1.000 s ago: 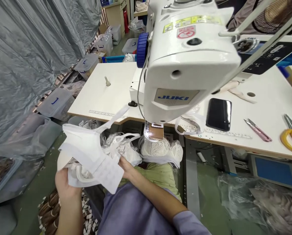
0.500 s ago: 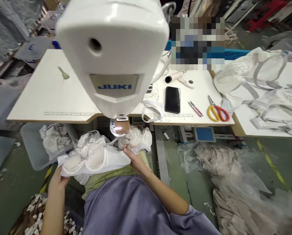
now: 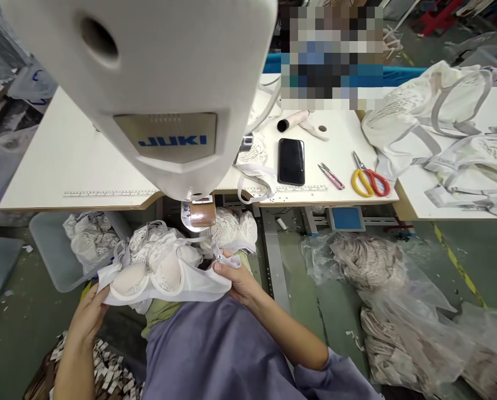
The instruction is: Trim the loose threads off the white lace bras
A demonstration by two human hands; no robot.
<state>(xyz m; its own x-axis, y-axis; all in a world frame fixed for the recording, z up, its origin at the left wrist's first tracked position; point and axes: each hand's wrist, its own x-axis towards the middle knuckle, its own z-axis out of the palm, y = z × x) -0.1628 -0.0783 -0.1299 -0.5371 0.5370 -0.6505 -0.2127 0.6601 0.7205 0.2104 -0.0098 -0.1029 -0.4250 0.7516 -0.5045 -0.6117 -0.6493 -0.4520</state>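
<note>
A white lace bra (image 3: 160,272) is stretched across my lap below the sewing machine head (image 3: 157,94). My left hand (image 3: 85,314) pinches the bra's left end with closed fingers. At the right end, my right hand (image 3: 234,275) is closed on the band, with something small and metallic at its fingertips that I cannot name. More white lace pieces (image 3: 232,228) lie just behind, under the machine's presser foot (image 3: 198,214).
On the white table (image 3: 65,161) lie a black phone (image 3: 291,161), pink thread snips (image 3: 331,175), and yellow-and-red scissors (image 3: 369,180). White garments (image 3: 440,128) are piled at the right. A clear bin of lace (image 3: 81,244) stands at the left; plastic bags of fabric (image 3: 398,300) cover the floor at the right.
The bra went from bunched up at my left to spread flat across my lap between both hands. My view swung right and closer under the machine head.
</note>
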